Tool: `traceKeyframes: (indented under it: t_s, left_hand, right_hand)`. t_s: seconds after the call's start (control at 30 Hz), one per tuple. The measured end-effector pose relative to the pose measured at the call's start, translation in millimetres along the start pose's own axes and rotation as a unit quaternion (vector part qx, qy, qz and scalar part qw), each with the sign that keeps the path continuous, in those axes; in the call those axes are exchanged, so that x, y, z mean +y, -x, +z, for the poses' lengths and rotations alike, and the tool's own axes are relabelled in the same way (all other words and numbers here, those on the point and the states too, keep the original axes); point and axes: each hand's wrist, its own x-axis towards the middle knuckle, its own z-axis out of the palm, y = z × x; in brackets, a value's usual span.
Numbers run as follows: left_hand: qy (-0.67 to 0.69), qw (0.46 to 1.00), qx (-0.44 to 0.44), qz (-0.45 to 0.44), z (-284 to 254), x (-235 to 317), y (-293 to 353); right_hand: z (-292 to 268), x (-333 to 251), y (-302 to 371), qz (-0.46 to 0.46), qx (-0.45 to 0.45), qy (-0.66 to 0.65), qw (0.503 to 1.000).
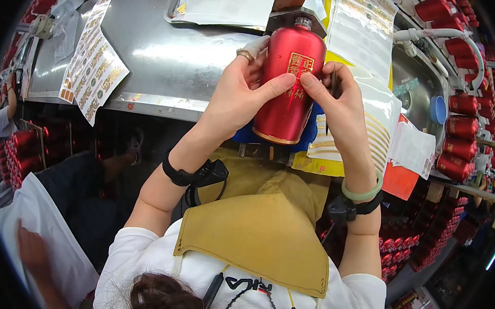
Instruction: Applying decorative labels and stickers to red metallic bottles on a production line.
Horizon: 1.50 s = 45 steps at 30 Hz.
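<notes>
A glossy red bottle [278,108] with a bare threaded neck and gold lettering lies tilted in front of me, its neck pointing away. My left hand [241,89] grips its left side, a pale cover on one fingertip. From the other side, my right hand [342,92] holds it with the fingers curled. Both thumbs press on the front, at the edges of the gold label [299,70]. A thin dark pointed tool [332,89] sticks out between the fingers of my right hand. Blue cloth [249,133] shows beneath the bottle.
Gold decal sheets [97,60] hang over the edge of the metal table [149,86] at left. More sheets [361,31] lie at right, beside a sink [413,79] with a blue cup [438,109]. Red bottles [461,128] line the far right. Another person's hand [32,249] is at lower left.
</notes>
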Motion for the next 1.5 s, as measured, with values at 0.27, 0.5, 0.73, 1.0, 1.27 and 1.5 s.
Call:
traceKeyframes:
  t_s: [0.27, 0.5, 0.73, 1.0, 1.27, 1.5]
  left_hand:
    - [-0.006, 1.0, 0.008, 0.018, -2, -2, 0]
    - [0.008, 1.0, 0.006, 0.017, -2, -2, 1]
    - [-0.057, 0.998, -0.013, 0.019, 0, 2, 7]
    - [0.004, 1.0, -0.023, -0.011, -6, 10, 7]
    - [0.006, 0.996, 0.088, -0.011, -30, 12, 4]
    - [0.019, 0.995, 0.101, 0.005, -24, 12, 13]
  right_hand:
    - [3, -4, 2, 0.002, 0.001, 0.004, 1.0]
    - [-4, -11, 2, 0.019, -0.011, 0.071, 0.997]
    - [-8, -67, -10, -0.304, -0.065, 0.335, 0.889]
    - [-12, -76, -51, -0.485, -0.016, 0.398, 0.779]
    - [-14, -38, 12, -0.523, -0.184, 0.353, 0.753]
    - [0, -72, -63, -0.637, -0.032, 0.488, 0.596]
